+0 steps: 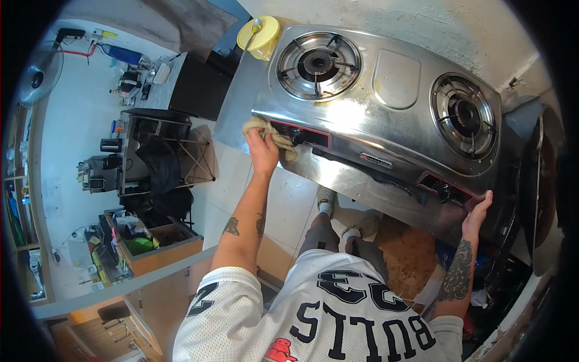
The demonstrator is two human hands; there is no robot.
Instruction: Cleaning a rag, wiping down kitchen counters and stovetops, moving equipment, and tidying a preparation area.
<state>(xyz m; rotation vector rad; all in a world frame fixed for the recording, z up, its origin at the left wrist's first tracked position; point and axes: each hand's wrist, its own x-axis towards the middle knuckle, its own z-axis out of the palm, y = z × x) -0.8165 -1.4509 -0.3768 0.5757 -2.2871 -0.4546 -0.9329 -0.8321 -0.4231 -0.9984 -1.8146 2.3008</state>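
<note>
A stainless-steel two-burner gas stove [353,108] fills the upper right of the head view, with round pan supports over both burners. My left hand [263,147] holds a crumpled beige cloth [286,145] against the stove's front left corner, beside the left control knob [296,135]. At the front right corner, my right hand [480,210] rests on the stove's edge near the right control knob [444,194], holding no object that I can see. A black hose or cable [375,174] runs along the stove's front underside.
The stove stands on a metal-topped counter [239,102]. A yellow lidded tub [259,38] with a spoon on its lid is behind the left corner. A large dark pan [538,194] stands upright at the right. Further left are a folding chair [165,158] and an open wooden drawer [158,253].
</note>
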